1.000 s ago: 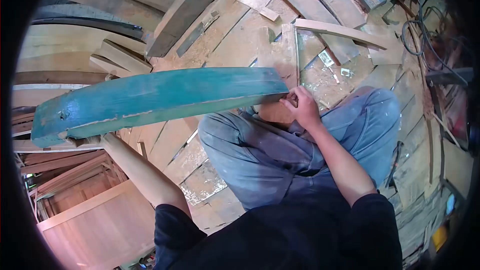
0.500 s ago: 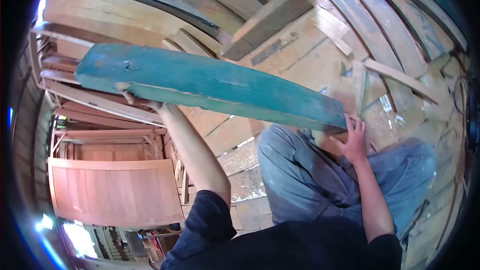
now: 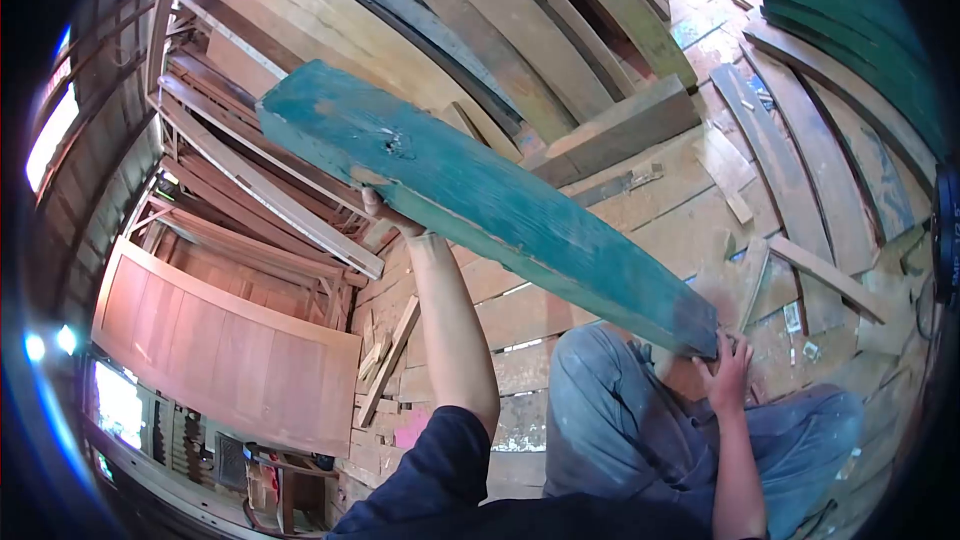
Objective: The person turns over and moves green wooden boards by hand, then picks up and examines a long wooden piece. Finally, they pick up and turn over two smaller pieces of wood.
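Observation:
A long, thick wooden beam (image 3: 520,205) with worn teal paint and a knot near its far end slants across the view, held up off the floor. My left hand (image 3: 390,215) grips it from below near the far end; most of its fingers are hidden beneath the wood. At the near end, just above my bent knees, my right hand (image 3: 728,372) holds the beam's end corner with its fingers curled against it.
Planks (image 3: 500,15) lie stacked beyond the beam. A squared timber (image 3: 620,130), loose boards (image 3: 775,155) and a thin strip (image 3: 825,278) rest on the plank floor (image 3: 510,375). To the left stand a wooden panel (image 3: 230,345) and a rack of lumber (image 3: 250,170).
The whole view has turned and shifted, so the beam slants more steeply down to the right. Both hands keep hold of it, and both appear lower in view.

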`<action>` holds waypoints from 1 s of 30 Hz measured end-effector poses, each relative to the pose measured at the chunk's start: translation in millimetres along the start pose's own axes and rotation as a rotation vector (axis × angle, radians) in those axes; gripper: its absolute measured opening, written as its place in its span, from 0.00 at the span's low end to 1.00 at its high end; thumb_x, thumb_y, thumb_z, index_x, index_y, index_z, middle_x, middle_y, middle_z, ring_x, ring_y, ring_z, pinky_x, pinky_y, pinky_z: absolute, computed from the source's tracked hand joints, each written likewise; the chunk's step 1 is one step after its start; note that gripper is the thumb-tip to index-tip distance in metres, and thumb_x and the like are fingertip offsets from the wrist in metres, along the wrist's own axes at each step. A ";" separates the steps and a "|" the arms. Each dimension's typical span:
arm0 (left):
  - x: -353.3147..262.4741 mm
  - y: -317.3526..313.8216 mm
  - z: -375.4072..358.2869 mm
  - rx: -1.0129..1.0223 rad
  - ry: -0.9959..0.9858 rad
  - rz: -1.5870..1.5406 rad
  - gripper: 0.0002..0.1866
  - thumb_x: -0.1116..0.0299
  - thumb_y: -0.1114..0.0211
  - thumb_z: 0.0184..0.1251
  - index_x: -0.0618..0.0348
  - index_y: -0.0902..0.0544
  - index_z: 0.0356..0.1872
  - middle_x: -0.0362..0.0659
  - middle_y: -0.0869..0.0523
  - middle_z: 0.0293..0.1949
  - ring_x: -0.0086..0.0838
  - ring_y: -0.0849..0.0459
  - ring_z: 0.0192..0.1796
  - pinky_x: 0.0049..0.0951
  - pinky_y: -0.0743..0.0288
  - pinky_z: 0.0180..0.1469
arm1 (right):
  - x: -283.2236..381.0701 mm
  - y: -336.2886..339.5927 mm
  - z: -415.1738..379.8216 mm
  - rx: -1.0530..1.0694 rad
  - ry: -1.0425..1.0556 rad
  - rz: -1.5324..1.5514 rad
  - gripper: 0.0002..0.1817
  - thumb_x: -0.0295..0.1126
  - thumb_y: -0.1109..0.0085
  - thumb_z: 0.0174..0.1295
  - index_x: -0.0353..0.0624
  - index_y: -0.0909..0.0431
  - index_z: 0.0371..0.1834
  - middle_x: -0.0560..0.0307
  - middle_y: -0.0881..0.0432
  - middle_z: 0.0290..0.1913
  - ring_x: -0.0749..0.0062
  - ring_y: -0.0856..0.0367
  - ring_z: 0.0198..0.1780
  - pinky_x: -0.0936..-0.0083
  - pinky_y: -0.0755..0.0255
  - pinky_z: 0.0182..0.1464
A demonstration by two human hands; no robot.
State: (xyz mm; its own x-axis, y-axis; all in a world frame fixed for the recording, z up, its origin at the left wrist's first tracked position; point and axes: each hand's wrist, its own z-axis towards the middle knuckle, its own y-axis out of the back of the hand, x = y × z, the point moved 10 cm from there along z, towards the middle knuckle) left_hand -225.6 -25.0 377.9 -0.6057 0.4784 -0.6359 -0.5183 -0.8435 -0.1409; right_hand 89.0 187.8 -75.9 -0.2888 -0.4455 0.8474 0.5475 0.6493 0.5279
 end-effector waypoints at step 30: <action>-108.7 -268.3 -47.3 0.156 -0.101 0.061 0.45 0.62 0.28 0.61 0.63 0.41 0.76 0.44 0.24 0.59 0.27 0.23 0.54 0.27 0.28 0.54 | 261.8 235.9 1.4 -0.850 0.577 0.271 0.43 0.36 0.21 0.44 0.37 0.32 0.65 0.44 0.21 0.55 0.44 0.21 0.52 0.56 0.26 0.54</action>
State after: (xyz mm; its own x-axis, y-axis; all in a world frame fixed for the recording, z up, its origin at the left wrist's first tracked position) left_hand 7.9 137.8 448.9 -0.6922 0.4559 -0.5595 -0.5611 -0.8275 0.0198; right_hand 141.4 225.2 270.6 0.2192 -0.7202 0.6583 0.9712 0.2259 -0.0762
